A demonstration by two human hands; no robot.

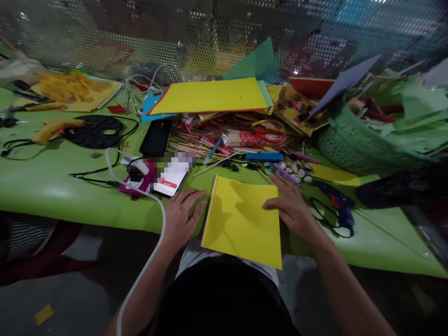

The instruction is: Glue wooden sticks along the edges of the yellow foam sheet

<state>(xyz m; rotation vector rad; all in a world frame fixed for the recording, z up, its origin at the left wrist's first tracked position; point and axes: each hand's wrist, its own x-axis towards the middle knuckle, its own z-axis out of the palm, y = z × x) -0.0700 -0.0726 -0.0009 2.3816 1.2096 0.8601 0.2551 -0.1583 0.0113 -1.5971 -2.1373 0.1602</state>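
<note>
A yellow sheet of paper (pixel 241 224) lies at the table's front edge, its near end reaching past the edge over my lap. Along its left side runs a thin pale strip that looks like a wooden stick (pixel 210 212). My left hand (pixel 184 212) rests just left of the sheet, fingers stretched out and holding nothing. On the right, my right hand (pixel 289 205) has its thumb over the sheet's right margin and its fingers spread beside the far right corner. Beyond my left hand lies a phone (pixel 171 179) with a lit screen.
A magenta power strip (pixel 140 179) with a white cable stands left of the phone. Stacked coloured paper (pixel 210 95), scissors (pixel 269 134), sticks and pebbles (pixel 297 170) crowd the back. At right are a glue gun (pixel 338 205) and a green basket (pixel 346 135).
</note>
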